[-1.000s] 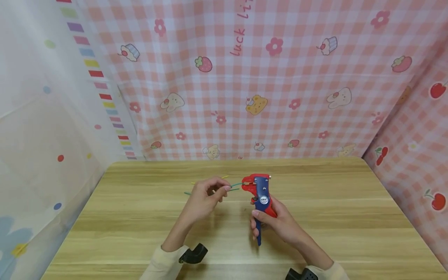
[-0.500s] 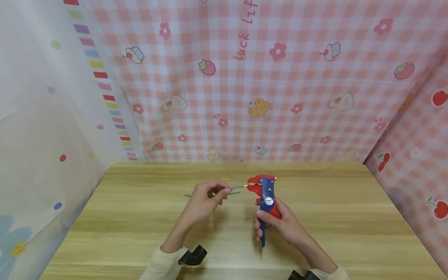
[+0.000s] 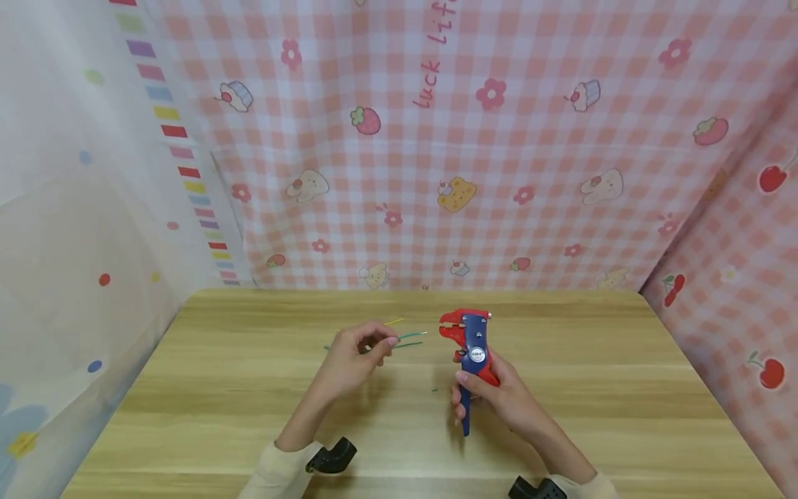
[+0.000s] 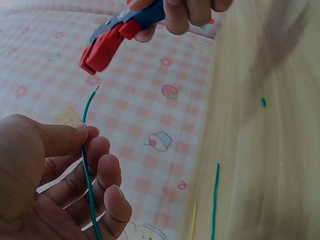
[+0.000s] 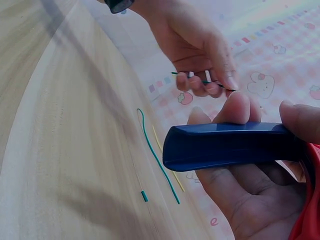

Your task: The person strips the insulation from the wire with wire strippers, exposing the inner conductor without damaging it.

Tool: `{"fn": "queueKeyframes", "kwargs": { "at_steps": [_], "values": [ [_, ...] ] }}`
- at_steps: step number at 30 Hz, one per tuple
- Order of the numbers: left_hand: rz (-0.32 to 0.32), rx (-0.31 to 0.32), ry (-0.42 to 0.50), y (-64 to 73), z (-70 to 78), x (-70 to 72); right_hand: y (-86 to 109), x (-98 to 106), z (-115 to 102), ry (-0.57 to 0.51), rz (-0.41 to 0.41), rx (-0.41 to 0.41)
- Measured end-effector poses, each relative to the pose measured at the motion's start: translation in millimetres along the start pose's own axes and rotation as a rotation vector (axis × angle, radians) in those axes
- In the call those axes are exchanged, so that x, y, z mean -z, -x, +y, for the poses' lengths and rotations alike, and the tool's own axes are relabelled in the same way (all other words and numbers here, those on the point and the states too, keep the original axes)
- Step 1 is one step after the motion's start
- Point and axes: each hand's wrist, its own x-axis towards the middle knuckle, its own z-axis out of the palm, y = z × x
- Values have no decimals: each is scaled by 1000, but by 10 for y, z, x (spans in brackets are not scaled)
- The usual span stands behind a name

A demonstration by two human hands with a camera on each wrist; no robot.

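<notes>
Thumb and forefinger of my left hand (image 3: 355, 357) pinch a green wire (image 4: 87, 110); in the left wrist view its upper end shows a short bare tip. My right hand (image 3: 505, 391) grips the blue and red handles of a wire stripper (image 3: 475, 336). The stripper's red jaws are parted and point left, a small gap away from the bare tip. On the table lies a short green bit of insulation (image 4: 263, 102), to the left of the stripper's handle in the head view.
A second green wire (image 5: 155, 157) and a yellow wire (image 5: 180, 181) lie on the wooden table (image 3: 249, 402), partly behind the left hand in the head view. A pink checked cloth (image 3: 399, 145) hangs along the table's back edge.
The wire's end has come out of the stripper's jaws, bare at the tip. Stripper and left hand have drawn apart. A short green bit now shows on the table.
</notes>
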Motion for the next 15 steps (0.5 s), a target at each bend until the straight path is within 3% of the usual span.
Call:
{"fn": "queueKeyframes", "kwargs": {
  "at_steps": [7,15],
  "values": [
    [-12,2,-26,6,-146,35,-4,78,16,22,30,-30],
    [-21,21,-71,119,-281,59,-4,127,13,35,54,-69]
  ]
}}
